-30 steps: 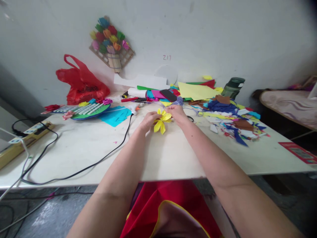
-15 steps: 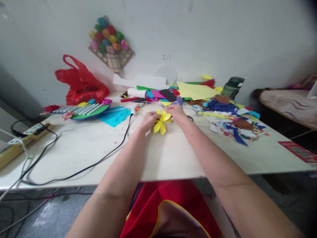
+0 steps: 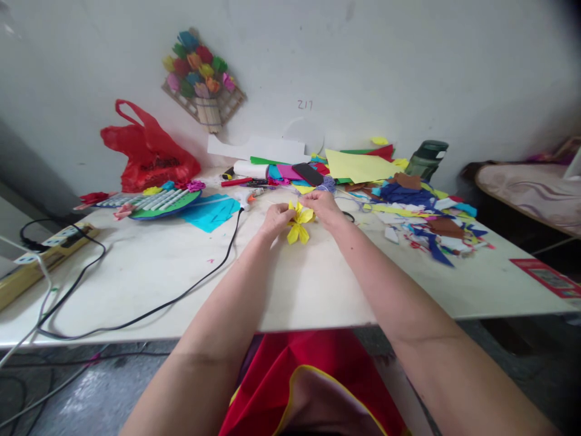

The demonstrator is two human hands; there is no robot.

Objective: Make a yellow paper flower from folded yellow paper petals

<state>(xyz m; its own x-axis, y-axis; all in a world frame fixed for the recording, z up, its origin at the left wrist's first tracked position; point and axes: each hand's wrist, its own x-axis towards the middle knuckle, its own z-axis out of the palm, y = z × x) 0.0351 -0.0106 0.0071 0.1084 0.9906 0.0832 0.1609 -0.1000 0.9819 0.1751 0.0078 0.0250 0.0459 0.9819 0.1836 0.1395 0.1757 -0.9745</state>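
A yellow paper flower (image 3: 299,232) with pointed petals is held between my two hands, just above the white table (image 3: 318,290). My left hand (image 3: 276,219) pinches its left side, thumb and fingers closed at a petal. On the upper right, my right hand (image 3: 321,204) has its fingertips closed on another petal. Part of the flower's far side is hidden by my fingers. Left of my hands lies a white glue gun (image 3: 245,198) with a black cord, beside a blue paper sheet (image 3: 211,215).
Paper scraps (image 3: 436,227) cover the table's right side, near a green bottle (image 3: 426,160). A phone (image 3: 307,174) lies on coloured paper at the back. To the left are a red plastic bag (image 3: 152,157), a green craft panel (image 3: 166,204) and a power strip (image 3: 49,257).
The yellow flower has turned slightly between my fingers, and its lower petals sit a little differently. Both hands keep nearly the same place.
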